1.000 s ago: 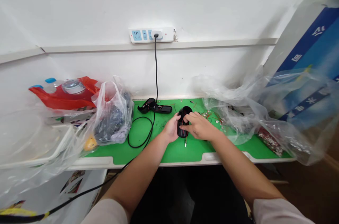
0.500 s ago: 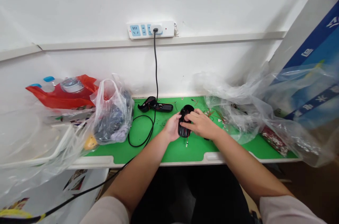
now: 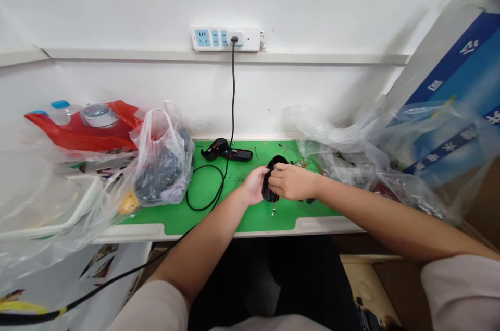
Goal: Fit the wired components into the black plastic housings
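A black plastic housing [image 3: 267,193], rounded at its far end, is held just over the green table mat [image 3: 250,219]. My left hand [image 3: 255,185] grips its left side, the thumb on the rim. Over the housing's open inside, my right hand [image 3: 291,181] has its fingers curled together; whether they pinch something small is hidden. A thin wire with a small white connector [image 3: 273,212] hangs from the near end. Behind to the left lies another black casing [image 3: 239,155] with thin wires in it.
A black cable [image 3: 233,91] runs from the wall power strip [image 3: 207,38] across the mat. On the left stand a clear bag of dark items [image 3: 160,174], a red bag [image 3: 78,138] and a yellow object [image 3: 128,203]. Loose wires [image 3: 308,163] and clear plastic sheeting [image 3: 351,159] lie right.
My right hand has turned, its fingers now curled further over the housing, and the right elbow has swung outward. The camera view has shifted slightly. My left hand keeps its hold.
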{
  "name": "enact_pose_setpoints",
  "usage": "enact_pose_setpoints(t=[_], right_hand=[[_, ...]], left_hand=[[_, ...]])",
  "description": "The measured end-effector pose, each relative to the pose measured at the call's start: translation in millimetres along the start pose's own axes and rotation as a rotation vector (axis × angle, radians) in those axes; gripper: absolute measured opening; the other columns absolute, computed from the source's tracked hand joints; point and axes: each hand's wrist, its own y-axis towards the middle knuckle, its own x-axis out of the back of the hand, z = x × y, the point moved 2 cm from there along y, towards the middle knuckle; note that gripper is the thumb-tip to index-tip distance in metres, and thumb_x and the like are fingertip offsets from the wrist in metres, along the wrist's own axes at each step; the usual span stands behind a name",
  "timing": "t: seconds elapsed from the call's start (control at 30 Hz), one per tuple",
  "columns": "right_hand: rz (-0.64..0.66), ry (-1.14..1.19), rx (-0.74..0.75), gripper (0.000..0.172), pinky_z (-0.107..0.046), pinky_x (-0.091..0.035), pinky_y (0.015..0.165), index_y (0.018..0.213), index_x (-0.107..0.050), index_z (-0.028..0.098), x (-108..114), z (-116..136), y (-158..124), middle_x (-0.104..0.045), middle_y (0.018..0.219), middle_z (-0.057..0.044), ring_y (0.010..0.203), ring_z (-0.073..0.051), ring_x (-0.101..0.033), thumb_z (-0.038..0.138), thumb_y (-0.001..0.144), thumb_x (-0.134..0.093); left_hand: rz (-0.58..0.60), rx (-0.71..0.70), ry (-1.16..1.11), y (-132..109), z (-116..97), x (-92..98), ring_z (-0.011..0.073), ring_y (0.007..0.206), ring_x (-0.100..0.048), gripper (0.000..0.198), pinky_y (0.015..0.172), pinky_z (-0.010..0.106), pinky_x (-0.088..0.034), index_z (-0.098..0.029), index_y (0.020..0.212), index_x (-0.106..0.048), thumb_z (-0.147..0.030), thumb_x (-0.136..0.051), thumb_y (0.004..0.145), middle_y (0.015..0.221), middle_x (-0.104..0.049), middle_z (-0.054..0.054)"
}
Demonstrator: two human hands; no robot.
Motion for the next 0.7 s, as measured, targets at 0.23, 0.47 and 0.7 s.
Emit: enact_pose_setpoints(t=[0.23,0.47,0.7], right_hand=[[-0.495,0.061,-0.87,0.016,-0.037,-0.033,0.076,0.086,-0.064,0.016,-14,4,-7,-0.055,0.09,-0.009,0.086,-0.02,-0.047,0.024,0.083,-0.051],[-0.672,0.184,-1.314,0.011,-0.047,-0.033,0.09,0.077,-0.068,0.021,-23,11,0,-0.041,0.123,-0.009,0.111,-0.029,-0.04,0.026,0.073,-0.059],[-0.818,0.29,-1.322,0.018,-0.046,-0.036,0.094,0.087,-0.066,0.019,-27,1,2,-0.048,0.118,-0.011,0.11,-0.026,-0.045,0.027,0.072,-0.061]], left_hand=[[0.083,-0.118,0.123,-12,-3,-6.0,0.023,0.068,-0.064,0.039,0.061,0.045,-0.053,-0.024,0.104,-0.05,-0.02,-0.054,0.065,0.082,-0.063,0.003],[-0.088,-0.334,0.252,-15,-4,-15.7,0.0167,0.06,-0.06,0.046,0.055,0.03,-0.05,-0.02,0.106,-0.053,-0.016,-0.065,0.062,0.074,-0.061,0.0],[-0.085,-0.328,0.201,-10,-3,-12.3,0.0173,0.069,-0.063,0.045,0.061,0.031,-0.051,-0.023,0.108,-0.053,-0.021,-0.068,0.065,0.087,-0.064,0.003]])
